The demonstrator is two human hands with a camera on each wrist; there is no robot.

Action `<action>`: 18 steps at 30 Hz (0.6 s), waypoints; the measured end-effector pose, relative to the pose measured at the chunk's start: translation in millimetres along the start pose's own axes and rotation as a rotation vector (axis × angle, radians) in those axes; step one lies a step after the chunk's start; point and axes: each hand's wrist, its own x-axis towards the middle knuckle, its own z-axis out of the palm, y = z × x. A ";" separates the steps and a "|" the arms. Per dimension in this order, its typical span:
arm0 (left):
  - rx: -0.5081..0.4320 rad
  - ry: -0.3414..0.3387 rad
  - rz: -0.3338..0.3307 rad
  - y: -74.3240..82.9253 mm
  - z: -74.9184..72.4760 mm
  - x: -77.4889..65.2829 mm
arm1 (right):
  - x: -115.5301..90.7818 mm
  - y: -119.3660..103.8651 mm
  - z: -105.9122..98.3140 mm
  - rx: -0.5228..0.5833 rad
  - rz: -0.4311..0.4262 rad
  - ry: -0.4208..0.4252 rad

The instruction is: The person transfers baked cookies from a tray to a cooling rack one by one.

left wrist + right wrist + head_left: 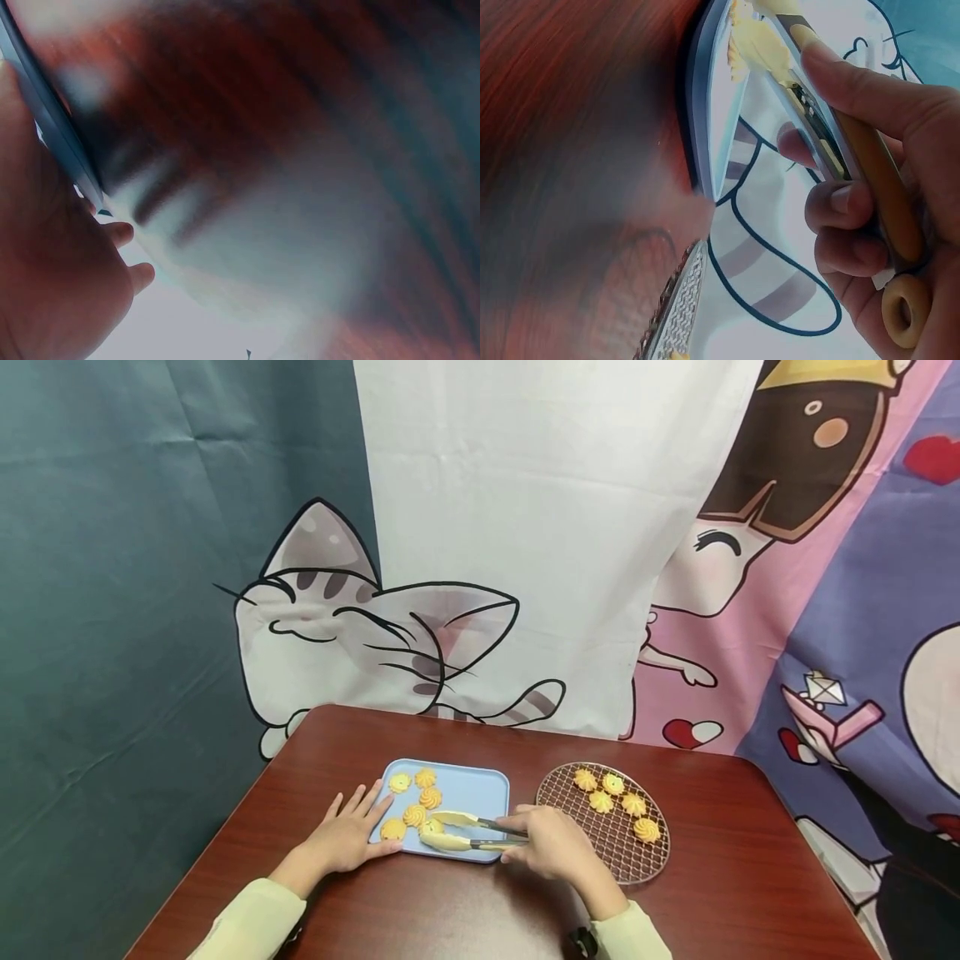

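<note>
My right hand grips a pair of tongs, fingers curled round the handles. In the head view the yellow tong tips lie either side of a cookie on the blue tray. Several more swirled cookies, such as this cookie, sit on the tray's left part. My left hand has its fingers spread at the tray's left edge, the thumb along the near left corner. In the left wrist view the left hand shows beside the tray's rim.
To the right of the tray stands a round wire rack with several cookies on it. Both rest on a dark red wooden table. Behind the table hangs a printed cloth with cartoon figures.
</note>
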 end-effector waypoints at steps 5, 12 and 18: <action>0.005 0.002 -0.002 1.8 -1.2 1.1 | -4.7 3.3 -4.8 0.009 0.010 0.009; 0.013 -0.002 -0.003 0.6 0.5 1.6 | -12.5 6.7 -9.3 0.026 0.012 0.021; 0.014 0.004 0.002 1.1 -1.5 1.2 | -20.6 12.2 -12.2 0.043 0.041 0.061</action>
